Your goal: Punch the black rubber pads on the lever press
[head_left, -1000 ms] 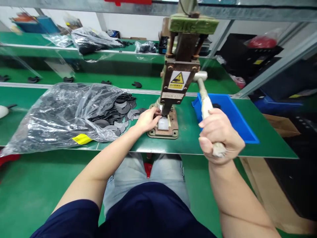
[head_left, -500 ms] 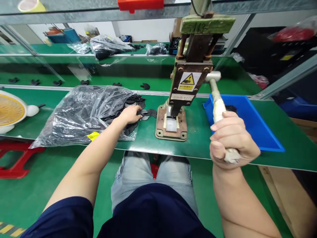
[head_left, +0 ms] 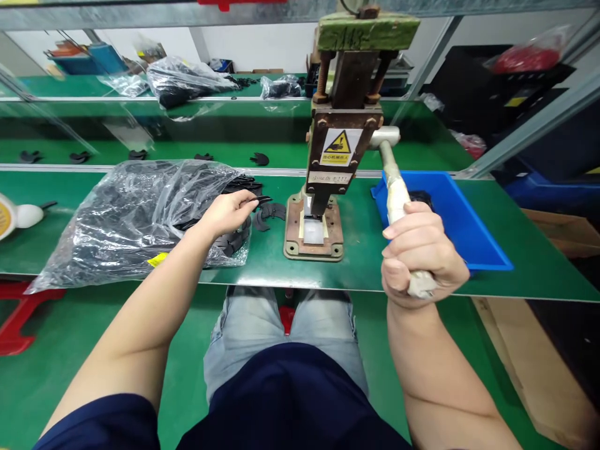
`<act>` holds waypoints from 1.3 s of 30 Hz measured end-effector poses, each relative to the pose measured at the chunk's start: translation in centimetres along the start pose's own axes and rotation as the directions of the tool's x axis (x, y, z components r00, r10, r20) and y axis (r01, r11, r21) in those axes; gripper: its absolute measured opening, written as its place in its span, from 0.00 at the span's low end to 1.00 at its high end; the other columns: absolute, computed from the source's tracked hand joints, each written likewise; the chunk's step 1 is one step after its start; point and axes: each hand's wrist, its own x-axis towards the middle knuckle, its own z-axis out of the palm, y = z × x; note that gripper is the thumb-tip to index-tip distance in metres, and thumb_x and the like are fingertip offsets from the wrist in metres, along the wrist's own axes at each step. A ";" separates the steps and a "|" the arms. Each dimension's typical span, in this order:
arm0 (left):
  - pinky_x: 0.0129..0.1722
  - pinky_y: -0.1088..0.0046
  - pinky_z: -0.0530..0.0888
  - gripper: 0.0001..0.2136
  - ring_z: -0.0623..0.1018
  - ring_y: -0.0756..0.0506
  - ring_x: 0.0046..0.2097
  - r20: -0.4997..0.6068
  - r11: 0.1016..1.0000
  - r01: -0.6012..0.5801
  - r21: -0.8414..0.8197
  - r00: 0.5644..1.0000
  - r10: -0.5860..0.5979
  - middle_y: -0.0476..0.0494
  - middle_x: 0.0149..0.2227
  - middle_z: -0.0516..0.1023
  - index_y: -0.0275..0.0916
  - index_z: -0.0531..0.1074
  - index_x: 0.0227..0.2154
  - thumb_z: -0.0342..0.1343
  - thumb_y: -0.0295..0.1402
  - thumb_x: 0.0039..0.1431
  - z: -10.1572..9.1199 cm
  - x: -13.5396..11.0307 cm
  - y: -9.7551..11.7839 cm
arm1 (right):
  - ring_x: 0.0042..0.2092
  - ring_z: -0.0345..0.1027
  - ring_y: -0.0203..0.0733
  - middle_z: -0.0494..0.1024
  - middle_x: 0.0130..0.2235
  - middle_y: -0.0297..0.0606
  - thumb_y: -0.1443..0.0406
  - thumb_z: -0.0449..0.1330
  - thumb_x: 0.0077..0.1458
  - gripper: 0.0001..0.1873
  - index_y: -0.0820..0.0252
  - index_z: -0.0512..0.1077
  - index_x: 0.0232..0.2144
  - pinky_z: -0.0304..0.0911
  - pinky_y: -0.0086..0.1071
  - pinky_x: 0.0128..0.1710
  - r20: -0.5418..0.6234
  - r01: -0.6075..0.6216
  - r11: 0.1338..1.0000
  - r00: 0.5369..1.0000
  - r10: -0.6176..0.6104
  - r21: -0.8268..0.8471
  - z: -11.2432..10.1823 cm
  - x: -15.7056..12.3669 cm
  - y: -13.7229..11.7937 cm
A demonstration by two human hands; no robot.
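Between the fingertips of my left hand (head_left: 230, 211) is a thin, flat black piece (head_left: 263, 199), seen nearly edge-on. Below that hand lies a clear plastic bag (head_left: 126, 219) filled with similar black pieces, some spilling from its right end. Loose curved black pieces (head_left: 270, 212) rest on the bench between bag and press. My right hand (head_left: 424, 250) is wrapped round the taped lever handle (head_left: 396, 190) of a hand press (head_left: 344, 147). Under the ram, the base plate (head_left: 291, 240) carries a pale block (head_left: 313, 232).
Right of the press stands a blue bin (head_left: 473, 219) with some black pieces inside. Several black pieces lie in a row on the strip behind, one of them a curved piece (head_left: 259, 159). A white-and-yellow fan (head_left: 19, 215) is at the left.
My left hand has lifted from the pile with a black piece in its fingers. My right hand stays on the lever. The whole view has shifted slightly.
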 end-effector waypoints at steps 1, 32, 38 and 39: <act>0.38 0.68 0.77 0.18 0.81 0.44 0.34 0.036 0.991 0.014 -0.132 0.999 -0.010 0.45 0.35 0.82 0.43 0.80 0.51 0.58 0.49 0.68 0.5 -0.3 0.6 | 0.34 0.74 0.37 0.73 0.23 0.25 0.62 0.69 0.55 0.16 0.54 0.66 0.22 0.72 0.52 0.58 -0.003 -0.001 1.000 1.000 0.001 0.000 0.0 0.0 0.0; 0.19 0.77 0.66 0.15 0.73 0.50 0.18 0.407 0.841 0.355 -0.408 0.896 -0.180 0.53 0.19 0.72 0.41 0.71 0.33 0.75 0.36 0.57 10.4 5.3 8.6 | 0.33 0.75 0.37 0.72 0.23 0.22 0.55 0.67 0.58 0.18 0.50 0.66 0.23 0.74 0.49 0.57 -0.060 -0.006 1.000 0.998 0.005 -0.017 0.3 -0.6 0.3; 0.22 0.75 0.70 0.14 0.77 0.49 0.22 0.429 0.808 0.347 -0.475 0.894 -0.132 0.47 0.25 0.78 0.40 0.72 0.37 0.71 0.39 0.62 9.3 4.7 8.9 | 0.33 0.74 0.38 0.74 0.24 0.23 0.58 0.69 0.57 0.16 0.52 0.68 0.24 0.73 0.52 0.56 -0.014 -0.007 1.000 1.000 0.007 0.000 -0.1 -0.3 0.2; 0.24 0.75 0.71 0.14 0.78 0.48 0.24 0.420 0.795 0.324 -0.513 0.902 -0.097 0.45 0.28 0.80 0.39 0.73 0.37 0.70 0.41 0.63 8.5 4.7 8.3 | 0.34 0.75 0.38 0.74 0.24 0.24 0.59 0.69 0.56 0.15 0.53 0.68 0.24 0.73 0.52 0.56 -0.001 0.001 1.000 1.000 -0.001 0.006 -0.2 -0.2 0.2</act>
